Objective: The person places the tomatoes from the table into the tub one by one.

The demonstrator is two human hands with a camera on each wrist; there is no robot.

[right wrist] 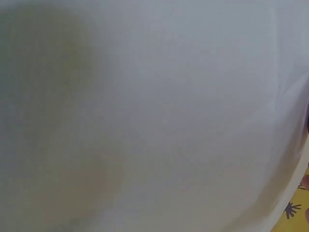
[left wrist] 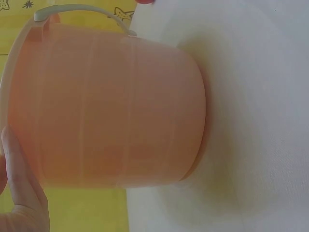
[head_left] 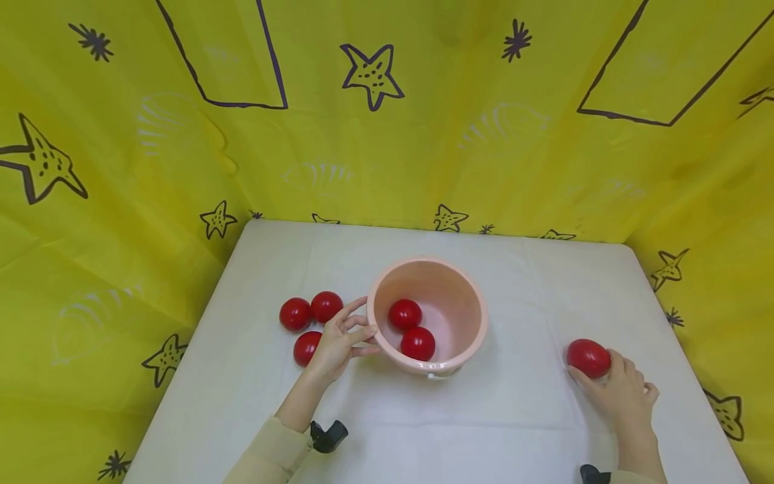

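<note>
A pink bucket (head_left: 450,299) stands upright at the middle of the table, two red balls inside it, one ball (head_left: 405,314) behind the other ball (head_left: 418,344). My left hand (head_left: 335,346) holds its left rim, thumb at the edge and fingers spread along the outer side. In the left wrist view the bucket (left wrist: 106,106) shows its ribbed side, with part of the hand (left wrist: 24,188) at the rim. Out to the right, my right hand (head_left: 623,393) grips another red ball (head_left: 588,358) between thumb and fingers.
Left of the bucket lie three more red balls: a rear ball (head_left: 327,306), a left ball (head_left: 295,314) and a front ball (head_left: 304,348) close to the left hand. A pale handle (left wrist: 82,7) hangs on the bucket. Yellow curtains (head_left: 423,148) enclose the white table (head_left: 514,417).
</note>
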